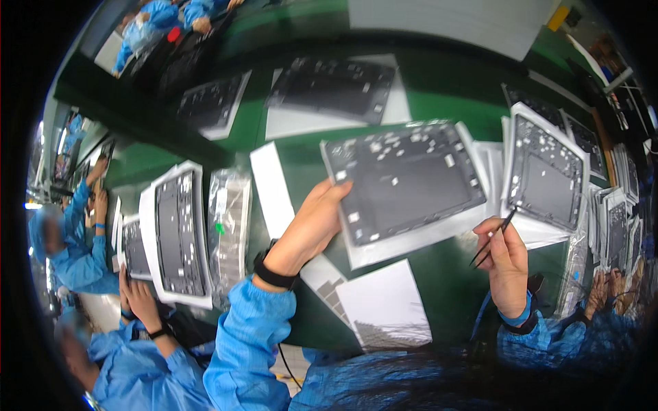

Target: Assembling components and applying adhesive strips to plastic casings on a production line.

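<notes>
My left hand (314, 222) grips the left edge of a dark grey rectangular panel (418, 198), thumb lying on its face. Small white and silver pieces dot the panel's borders, and a white sheet (411, 241) shows beneath its near edge. In my right hand (506, 268), thumb and fingers pinch slim black tweezers (493, 237), held just off the panel's near right corner. A second dark panel (548, 183) with similar white pieces leans on a stack at the right. Nearer me lie a white sheet (384, 294) and a strip with grey squares (330, 291).
The green table (312, 149) carries more dark panels (332, 89) on white sheets at the far side. To the left are a stacked panel (179, 233) and a clear bag (229, 229). Co-workers in blue sleeves (137, 356) sit at the left; other hands (610, 291) show at the right.
</notes>
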